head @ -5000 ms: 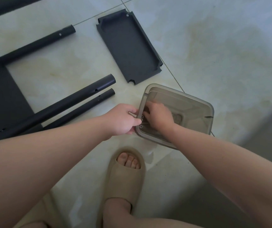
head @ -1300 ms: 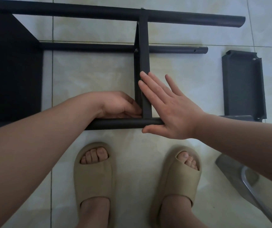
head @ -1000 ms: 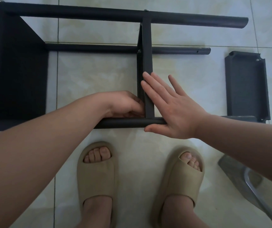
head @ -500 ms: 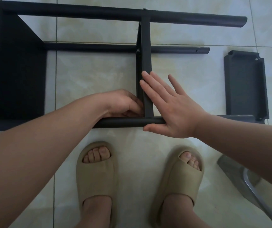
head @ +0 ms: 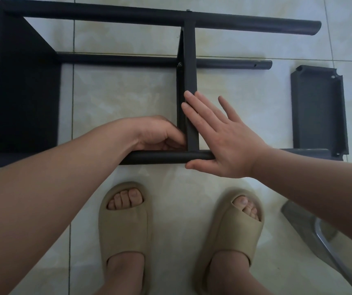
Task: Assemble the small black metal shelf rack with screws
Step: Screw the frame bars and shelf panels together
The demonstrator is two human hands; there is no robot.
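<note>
Head view, straight down onto pale floor tiles [head: 117, 96]. Half-built black rack [head: 128, 14] on its side, filling the frame from nine round to one o'clock, near tube [head: 160, 157] running across the centre, middle shelf [head: 190, 81] standing edge-up between far and near tubes. Left hand [head: 156, 134] tucked into the corner between shelf and near tube, fingers curled tight; contents, if any, hidden, so cannot tell. Right hand [head: 219, 141] flat and spread, holding nothing, straight fingers pressing against the shelf's right face, thumb lying along the near tube's front. Loose shelf tray [head: 317, 109] flat on the tiles at three o'clock, by the near tube's right end. Two tan slippers [head: 126, 228] at six o'clock. Clear plastic box [head: 311, 226] at four o'clock, partly behind the right forearm.
</note>
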